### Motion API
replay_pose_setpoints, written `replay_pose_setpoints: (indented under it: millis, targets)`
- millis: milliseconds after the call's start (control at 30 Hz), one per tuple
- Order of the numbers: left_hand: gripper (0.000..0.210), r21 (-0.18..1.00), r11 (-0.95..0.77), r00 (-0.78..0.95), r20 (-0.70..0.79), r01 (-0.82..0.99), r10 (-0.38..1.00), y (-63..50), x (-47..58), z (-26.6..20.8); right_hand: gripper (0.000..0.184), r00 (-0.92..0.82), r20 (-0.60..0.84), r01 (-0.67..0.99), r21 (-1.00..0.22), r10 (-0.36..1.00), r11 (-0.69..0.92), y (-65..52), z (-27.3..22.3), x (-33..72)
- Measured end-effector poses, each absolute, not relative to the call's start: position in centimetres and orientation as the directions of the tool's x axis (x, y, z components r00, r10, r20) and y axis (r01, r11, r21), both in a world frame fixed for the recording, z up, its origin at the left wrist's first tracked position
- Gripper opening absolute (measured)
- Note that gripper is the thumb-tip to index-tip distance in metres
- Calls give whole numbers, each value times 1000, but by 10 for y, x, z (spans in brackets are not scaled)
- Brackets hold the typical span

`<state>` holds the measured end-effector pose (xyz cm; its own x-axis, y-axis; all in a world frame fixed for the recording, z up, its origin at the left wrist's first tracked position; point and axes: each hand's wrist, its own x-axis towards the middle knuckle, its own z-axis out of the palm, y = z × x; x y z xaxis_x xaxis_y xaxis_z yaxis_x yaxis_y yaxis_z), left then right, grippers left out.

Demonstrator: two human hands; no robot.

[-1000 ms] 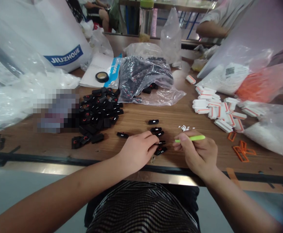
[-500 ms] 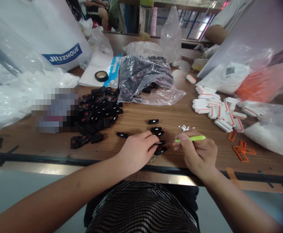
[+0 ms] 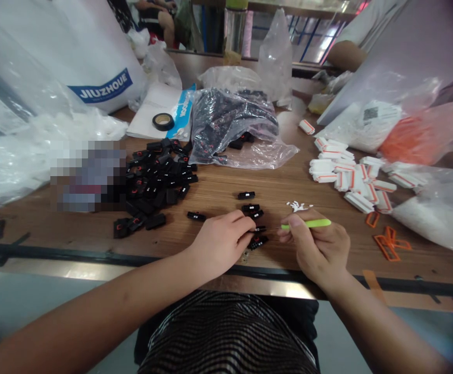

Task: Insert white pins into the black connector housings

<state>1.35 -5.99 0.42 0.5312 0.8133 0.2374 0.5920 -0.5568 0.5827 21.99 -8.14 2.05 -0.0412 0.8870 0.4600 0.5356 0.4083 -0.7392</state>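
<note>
My left hand (image 3: 223, 241) is closed on a small black plastic part (image 3: 260, 229), whose end shows past the fingertips. In my right hand (image 3: 319, 246) is a thin tool with a bright green handle (image 3: 315, 223), pinched between thumb and fingers. Its fine tip points left at the held part; whether it touches cannot be made out. Several similar black parts with white dots (image 3: 246, 195) lie around my left fingers, one of them just below with a red mark (image 3: 259, 242). Tiny white pieces (image 3: 298, 206) are scattered just beyond my right hand.
A heap of black parts (image 3: 156, 176) lies at left, and a plastic bag of them (image 3: 234, 124) behind. White-and-orange pieces (image 3: 341, 166) and orange frames (image 3: 387, 246) are at right. Black tape (image 3: 163, 121) rests on papers. Black tape strip (image 3: 94, 255) runs along the table's front edge.
Both hands keep their hold and almost the same place. The whole view has shifted very slightly; nothing has been picked up or let go.
</note>
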Motion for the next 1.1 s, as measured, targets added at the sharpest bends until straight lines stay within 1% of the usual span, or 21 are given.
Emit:
replay_pose_setpoints:
  millis: [100, 267, 367, 433, 567, 633, 767, 900, 1100]
  targets:
    - [5, 585, -558, 533, 238, 588, 812, -60, 13, 4, 19, -82, 465, 575, -700, 881, 423, -82, 22, 221]
    - [5, 594, -547, 529, 228, 589, 817, -59, 14, 4, 19, -188, 490, 636, -599, 851, 486, -81, 28, 218]
    - [5, 597, -548, 540, 216, 586, 813, -58, 13, 5, 20, -210, 470, 649, -588, 857, 482, -80, 29, 216]
    - [5, 597, -547, 538, 218, 586, 814, -58, 13, 5, 20, -186, 442, 634, -628, 878, 450, -80, 28, 217]
    - [5, 594, -553, 529, 237, 585, 815, -59, 14, 5, 25, 5, 413, 505, -787, 911, 354, -80, 24, 221]
    - [5, 591, -554, 528, 240, 586, 815, -59, 14, 5, 27, 54, 406, 461, -821, 912, 338, -81, 23, 221]
    - [5, 584, -556, 530, 238, 591, 814, -59, 14, 5, 23, 41, 396, 458, -824, 918, 335, -81, 22, 221]
    - [5, 580, -553, 534, 226, 598, 814, -59, 14, 6, 26, 25, 414, 470, -808, 910, 355, -80, 21, 220]
    - [5, 578, -565, 529, 253, 589, 810, -59, 14, 4, 23, 35, 387, 475, -818, 921, 326, -80, 18, 221]
